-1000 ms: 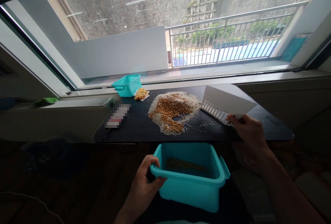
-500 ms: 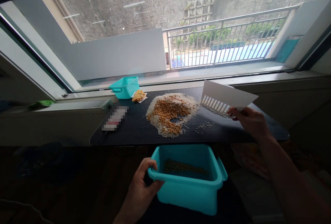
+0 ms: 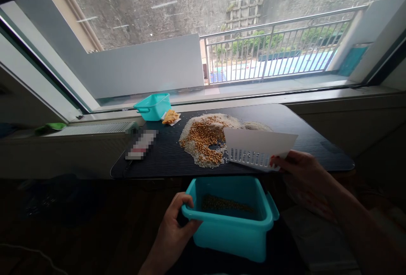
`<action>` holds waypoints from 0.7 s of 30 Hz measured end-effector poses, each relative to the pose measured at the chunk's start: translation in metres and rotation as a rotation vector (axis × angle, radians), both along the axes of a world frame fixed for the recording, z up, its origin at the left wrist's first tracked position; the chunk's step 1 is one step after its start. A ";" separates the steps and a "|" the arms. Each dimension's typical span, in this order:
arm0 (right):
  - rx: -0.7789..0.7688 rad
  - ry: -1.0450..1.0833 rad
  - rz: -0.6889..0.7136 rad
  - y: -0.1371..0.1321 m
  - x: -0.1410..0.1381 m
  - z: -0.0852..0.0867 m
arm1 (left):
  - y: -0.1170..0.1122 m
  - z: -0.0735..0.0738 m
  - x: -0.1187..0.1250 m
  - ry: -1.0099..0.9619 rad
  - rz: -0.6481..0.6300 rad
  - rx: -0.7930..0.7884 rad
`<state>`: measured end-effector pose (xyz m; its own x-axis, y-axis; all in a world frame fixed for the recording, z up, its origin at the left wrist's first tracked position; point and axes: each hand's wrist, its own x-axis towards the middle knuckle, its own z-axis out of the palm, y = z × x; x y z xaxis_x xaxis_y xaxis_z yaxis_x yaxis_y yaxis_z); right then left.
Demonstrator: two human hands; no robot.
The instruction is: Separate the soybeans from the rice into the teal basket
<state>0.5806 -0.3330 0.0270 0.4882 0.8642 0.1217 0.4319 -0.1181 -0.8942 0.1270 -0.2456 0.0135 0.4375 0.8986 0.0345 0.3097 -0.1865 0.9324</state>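
Note:
My left hand (image 3: 174,232) grips the left rim of a turquoise plastic tub (image 3: 230,241), which sits just below the near edge of the table. At the bottom of the tub lies a layer of small beans (image 3: 222,204), dim in the shade. Between thumb and fingers my right hand (image 3: 300,167) pinches a white slotted card (image 3: 258,141), held on edge with its slots downward over the right part of the table. Left of the card spreads a pile of rice (image 3: 199,156) with tan beans (image 3: 203,133) on it; the card hides some of its right side.
A smaller turquoise basket (image 3: 154,108) stands at the far left of the dark table (image 3: 171,156), beside a yellowish crumpled item (image 3: 171,116) on white paper. A blurred-out flat object (image 3: 141,144) lies at the left edge. Beyond the table is a window sill (image 3: 203,105).
My right hand has brought the slotted card left and toward me, so it now covers the pile's right side and the loose grains there. My left hand and the tub have hardly moved.

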 end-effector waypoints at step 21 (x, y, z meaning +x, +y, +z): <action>0.111 0.069 -0.193 0.065 0.105 0.019 | 0.004 -0.011 -0.002 -0.026 0.008 -0.004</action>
<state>0.6858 -0.2678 0.0463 0.6540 0.7369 0.1708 0.3477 -0.0923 -0.9331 0.1247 -0.2420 0.0022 0.4296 0.9020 0.0423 0.2863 -0.1805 0.9410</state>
